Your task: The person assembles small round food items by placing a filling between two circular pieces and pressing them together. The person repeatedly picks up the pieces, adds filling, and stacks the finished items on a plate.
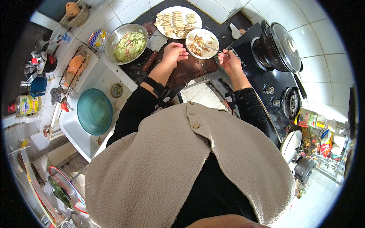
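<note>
A white bowl (216, 36) of chopped brown and reddish filling stands at the near edge of the dark counter. My right hand (231, 62) is closed on the thin handle of a spoon (213, 49), whose head rests in the filling. On the bowl's left side, my left hand (174, 54) is loosely curled with its fingers partly apart and nothing visible in them. Its fingertips are close to the rim; I cannot tell whether they touch it. Behind the bowl, a white plate (160, 11) carries many round pale slices in stacks. A metal bowl (110, 47) of shredded green mixture sits farther left.
A brown-handled knife (150, 60) lies left of my left forearm. At the left, a white sink (70, 129) holds a teal basin (95, 111). The black gas stove (247, 47) on the right bears a lidded dark pot (283, 45), its long handle pointing toward me.
</note>
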Demonstrator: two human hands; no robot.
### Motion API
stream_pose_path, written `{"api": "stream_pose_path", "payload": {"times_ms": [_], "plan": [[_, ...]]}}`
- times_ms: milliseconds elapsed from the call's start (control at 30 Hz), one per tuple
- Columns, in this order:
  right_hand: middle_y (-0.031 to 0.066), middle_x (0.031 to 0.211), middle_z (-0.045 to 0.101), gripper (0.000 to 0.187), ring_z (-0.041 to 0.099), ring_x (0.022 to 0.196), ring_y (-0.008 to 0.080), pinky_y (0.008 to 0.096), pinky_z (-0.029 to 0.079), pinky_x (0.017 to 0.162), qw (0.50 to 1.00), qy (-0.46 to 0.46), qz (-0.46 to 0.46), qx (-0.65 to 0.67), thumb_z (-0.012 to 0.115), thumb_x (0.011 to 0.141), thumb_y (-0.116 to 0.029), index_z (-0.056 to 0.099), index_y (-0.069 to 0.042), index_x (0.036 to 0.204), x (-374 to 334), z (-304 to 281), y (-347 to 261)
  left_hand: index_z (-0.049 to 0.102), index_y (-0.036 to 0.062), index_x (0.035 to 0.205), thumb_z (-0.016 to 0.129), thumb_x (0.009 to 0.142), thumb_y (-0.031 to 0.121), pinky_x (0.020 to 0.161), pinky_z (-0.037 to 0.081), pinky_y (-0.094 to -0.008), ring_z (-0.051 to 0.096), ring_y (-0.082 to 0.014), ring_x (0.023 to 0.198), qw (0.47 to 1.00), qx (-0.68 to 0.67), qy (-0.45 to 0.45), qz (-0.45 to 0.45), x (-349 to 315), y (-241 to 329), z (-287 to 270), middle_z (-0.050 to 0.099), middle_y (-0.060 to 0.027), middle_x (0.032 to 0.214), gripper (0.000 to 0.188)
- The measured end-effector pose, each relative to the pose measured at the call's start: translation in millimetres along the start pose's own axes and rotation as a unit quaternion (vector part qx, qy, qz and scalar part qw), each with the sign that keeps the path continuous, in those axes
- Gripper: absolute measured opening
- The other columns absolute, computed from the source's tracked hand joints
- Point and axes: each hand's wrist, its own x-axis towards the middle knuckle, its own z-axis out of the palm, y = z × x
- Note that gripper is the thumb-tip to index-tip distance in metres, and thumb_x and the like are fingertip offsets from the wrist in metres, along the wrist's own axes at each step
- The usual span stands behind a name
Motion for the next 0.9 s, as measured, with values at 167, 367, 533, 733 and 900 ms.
{"api": "stream_pose_path", "payload": {"times_ms": [167, 367, 533, 733, 900], "plan": [[0.0135, 0.083, 0.064, 0.034, 0.062, 0.070, 0.0213, 0.0303, 0.049, 0.060, 0.998, -0.040, -0.039, -0.023, 0.033, 0.101, -0.031, 0.053, -0.003, 0.101, -17, 34, -26, 0.054, 0.0049, 0.093, 0.058, 0.084, 0.004, 0.061, 0.056, -0.0369, 0.065, -0.0239, 0.071, 0.998, -0.036, -0.042, -0.028, -27, -10, -24, 0.063, -0.0137, 0.084, 0.010], [0.0134, 0.079, 0.065, 0.031, 0.063, 0.068, 0.0198, 0.0296, 0.049, 0.063, 0.960, -0.208, -0.176, -0.059, 0.039, 0.100, -0.025, 0.055, 0.000, 0.107, -54, 144, -46, 0.052, 0.0018, 0.098, 0.055, 0.084, 0.003, 0.062, 0.056, -0.0383, 0.064, -0.0268, 0.072, 0.995, -0.063, 0.051, -0.067, -66, -8, -88, 0.062, -0.0150, 0.086, 0.014], [0.0110, 0.087, 0.065, 0.025, 0.064, 0.072, 0.0190, 0.0306, 0.051, 0.067, 0.799, -0.255, -0.409, -0.359, 0.043, 0.098, -0.017, 0.058, 0.000, 0.109, -53, 227, 28, 0.044, -0.0014, 0.106, 0.056, 0.082, 0.007, 0.065, 0.057, -0.0450, 0.063, -0.0312, 0.074, 0.967, -0.166, 0.195, -0.001, -84, -3, -146, 0.057, -0.0177, 0.090, 0.028], [0.0075, 0.085, 0.063, 0.020, 0.061, 0.075, 0.0137, 0.0269, 0.051, 0.068, 0.727, -0.292, -0.490, -0.382, 0.047, 0.095, -0.007, 0.059, -0.001, 0.110, -15, 254, 78, 0.039, -0.0093, 0.110, 0.057, 0.085, 0.015, 0.072, 0.056, -0.0514, 0.059, -0.0398, 0.086, 0.929, -0.304, 0.212, 0.011, -64, 14, -193, 0.047, -0.0240, 0.104, 0.039], [0.0087, 0.090, 0.064, 0.026, 0.062, 0.075, 0.0150, 0.0265, 0.050, 0.070, 0.865, -0.250, -0.350, -0.258, 0.041, 0.099, -0.014, 0.056, -0.001, 0.115, -26, 207, 42, 0.037, -0.0091, 0.117, 0.050, 0.091, 0.013, 0.077, 0.056, -0.0512, 0.058, -0.0412, 0.095, 0.936, -0.296, 0.189, 0.004, -38, 27, -203, 0.049, -0.0257, 0.106, 0.037]]}}
